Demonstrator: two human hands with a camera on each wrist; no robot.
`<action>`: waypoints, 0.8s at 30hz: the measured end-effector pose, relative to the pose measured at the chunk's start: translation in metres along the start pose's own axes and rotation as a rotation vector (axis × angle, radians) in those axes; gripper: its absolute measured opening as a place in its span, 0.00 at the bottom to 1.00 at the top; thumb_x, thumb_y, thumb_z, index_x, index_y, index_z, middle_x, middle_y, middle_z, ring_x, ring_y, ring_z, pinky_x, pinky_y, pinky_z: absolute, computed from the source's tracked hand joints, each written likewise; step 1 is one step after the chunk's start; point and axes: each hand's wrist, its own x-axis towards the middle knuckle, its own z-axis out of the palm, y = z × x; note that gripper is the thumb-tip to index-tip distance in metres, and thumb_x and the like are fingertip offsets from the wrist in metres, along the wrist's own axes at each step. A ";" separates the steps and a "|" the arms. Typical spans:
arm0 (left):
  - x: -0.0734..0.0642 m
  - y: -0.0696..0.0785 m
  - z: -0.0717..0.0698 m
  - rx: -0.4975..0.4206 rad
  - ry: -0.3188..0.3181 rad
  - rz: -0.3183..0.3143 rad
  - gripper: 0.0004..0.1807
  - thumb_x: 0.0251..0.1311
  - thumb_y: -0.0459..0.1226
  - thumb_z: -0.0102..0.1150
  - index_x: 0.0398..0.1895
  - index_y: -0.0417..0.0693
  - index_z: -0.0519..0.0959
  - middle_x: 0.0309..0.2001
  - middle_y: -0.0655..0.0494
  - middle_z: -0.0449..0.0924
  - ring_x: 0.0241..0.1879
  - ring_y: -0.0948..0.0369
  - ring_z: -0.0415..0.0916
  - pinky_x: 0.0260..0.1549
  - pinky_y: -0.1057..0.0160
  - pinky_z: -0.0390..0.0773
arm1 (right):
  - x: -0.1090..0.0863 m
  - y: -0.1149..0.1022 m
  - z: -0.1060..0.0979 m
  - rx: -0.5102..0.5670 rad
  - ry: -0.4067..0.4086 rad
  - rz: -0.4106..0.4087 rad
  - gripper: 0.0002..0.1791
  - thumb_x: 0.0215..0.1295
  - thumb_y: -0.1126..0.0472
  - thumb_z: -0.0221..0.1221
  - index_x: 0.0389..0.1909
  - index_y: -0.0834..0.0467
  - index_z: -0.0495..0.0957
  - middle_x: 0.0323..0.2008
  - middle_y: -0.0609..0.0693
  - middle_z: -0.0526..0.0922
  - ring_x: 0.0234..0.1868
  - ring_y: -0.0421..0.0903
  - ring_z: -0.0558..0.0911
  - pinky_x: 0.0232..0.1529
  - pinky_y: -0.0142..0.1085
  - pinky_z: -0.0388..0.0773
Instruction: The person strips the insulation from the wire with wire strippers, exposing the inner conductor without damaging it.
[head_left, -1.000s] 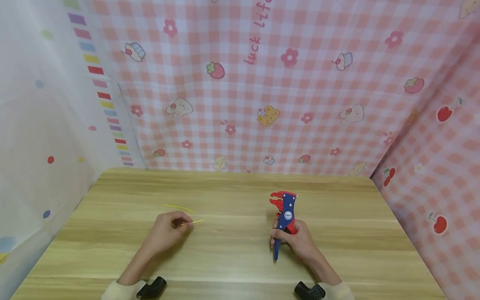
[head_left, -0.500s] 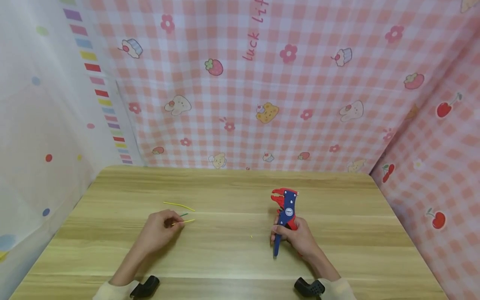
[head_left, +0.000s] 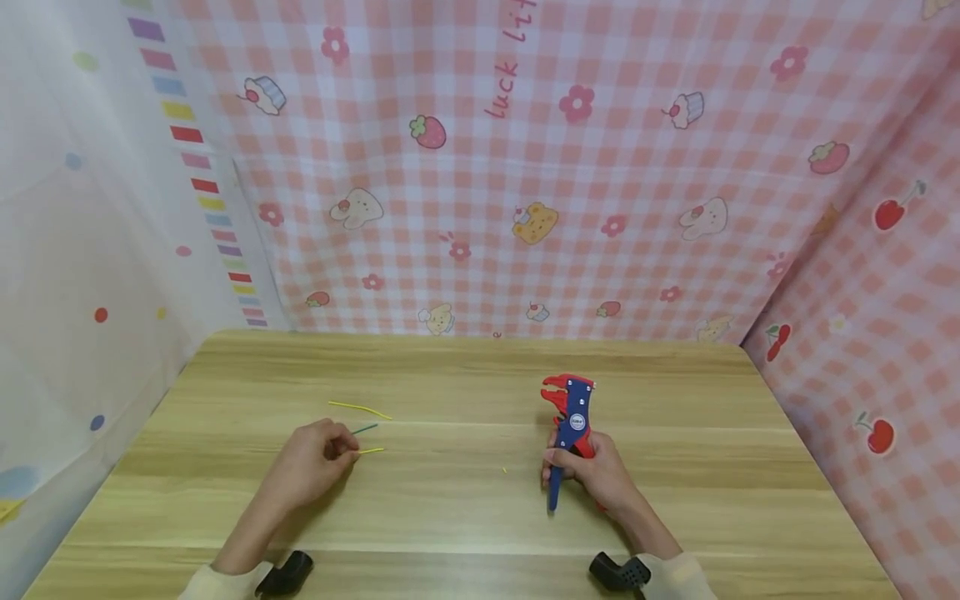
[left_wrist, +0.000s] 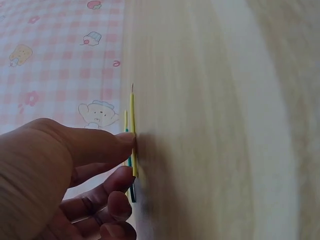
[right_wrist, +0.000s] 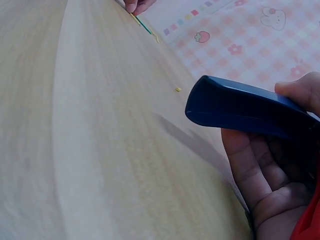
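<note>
Thumb and fingers of my left hand (head_left: 315, 458) pinch a short yellow wire (head_left: 372, 451) low over the table. Its far end shows a thin bare tip in the left wrist view. A green wire (head_left: 365, 428) lies just beyond the fingers, its near part hidden behind them in the head view. Farther back is another yellow wire (head_left: 360, 408), slightly bent. My right hand (head_left: 588, 475) grips a blue-and-red wire stripper (head_left: 576, 408), its red jaws upward and pointing left. The blue handle (right_wrist: 240, 105) fills much of the right wrist view.
A tiny yellow scrap (head_left: 505, 471) lies on the wooden table (head_left: 450, 517) between the hands. A pink checked cloth (head_left: 480, 183) hangs behind the table, with more cloth at both sides. Black wrist devices (head_left: 618, 573) sit at both cuffs.
My left hand has shifted left with the yellow wire and lowered its tip slightly. The green wire, hidden a second ago, has come into sight. The right hand keeps nearly the same place.
</note>
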 end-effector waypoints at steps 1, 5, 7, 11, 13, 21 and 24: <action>0.000 0.000 -0.001 -0.005 -0.001 -0.004 0.06 0.56 0.30 0.70 0.30 0.51 0.85 0.27 0.62 0.76 0.26 0.68 0.69 0.28 0.70 0.71 | 0.000 0.000 0.000 0.000 -0.002 0.001 0.23 0.72 0.65 0.61 0.53 0.79 0.65 0.32 0.53 0.87 0.33 0.45 0.88 0.43 0.42 0.88; 0.002 -0.002 -0.004 -0.022 0.015 -0.012 0.05 0.58 0.31 0.71 0.30 0.50 0.85 0.27 0.61 0.76 0.27 0.67 0.69 0.27 0.70 0.71 | 0.000 -0.001 0.001 0.003 -0.001 0.006 0.24 0.71 0.65 0.62 0.53 0.80 0.65 0.33 0.53 0.87 0.33 0.45 0.88 0.43 0.41 0.88; 0.004 -0.003 -0.005 -0.026 0.029 -0.016 0.04 0.58 0.31 0.71 0.31 0.50 0.85 0.28 0.60 0.76 0.28 0.66 0.69 0.27 0.69 0.71 | 0.000 -0.001 0.001 0.000 0.001 0.008 0.24 0.71 0.64 0.62 0.53 0.79 0.65 0.33 0.53 0.87 0.33 0.45 0.88 0.43 0.41 0.88; 0.009 -0.005 -0.008 -0.022 0.054 -0.027 0.04 0.59 0.31 0.70 0.35 0.47 0.85 0.31 0.57 0.79 0.31 0.64 0.73 0.31 0.67 0.75 | -0.001 -0.001 0.001 -0.003 -0.004 0.012 0.25 0.70 0.63 0.63 0.53 0.79 0.65 0.33 0.54 0.87 0.34 0.45 0.88 0.43 0.41 0.88; 0.011 -0.006 -0.009 -0.013 0.055 -0.039 0.04 0.59 0.31 0.68 0.37 0.45 0.85 0.34 0.55 0.80 0.33 0.62 0.76 0.34 0.64 0.77 | -0.001 -0.001 0.000 0.000 -0.007 0.012 0.26 0.70 0.63 0.64 0.53 0.79 0.65 0.33 0.53 0.87 0.34 0.44 0.88 0.43 0.41 0.88; 0.013 -0.003 -0.013 0.037 0.001 -0.120 0.05 0.61 0.31 0.65 0.40 0.39 0.84 0.34 0.49 0.79 0.35 0.56 0.77 0.37 0.55 0.77 | 0.001 0.001 -0.001 -0.012 -0.016 0.019 0.24 0.71 0.63 0.62 0.52 0.80 0.66 0.33 0.53 0.87 0.34 0.43 0.88 0.42 0.40 0.88; 0.014 -0.003 -0.014 0.036 -0.023 -0.126 0.03 0.63 0.31 0.65 0.37 0.40 0.83 0.33 0.50 0.77 0.34 0.57 0.74 0.35 0.58 0.75 | 0.001 0.001 -0.001 -0.025 -0.012 0.021 0.24 0.71 0.63 0.62 0.52 0.79 0.67 0.33 0.53 0.87 0.34 0.44 0.88 0.42 0.40 0.88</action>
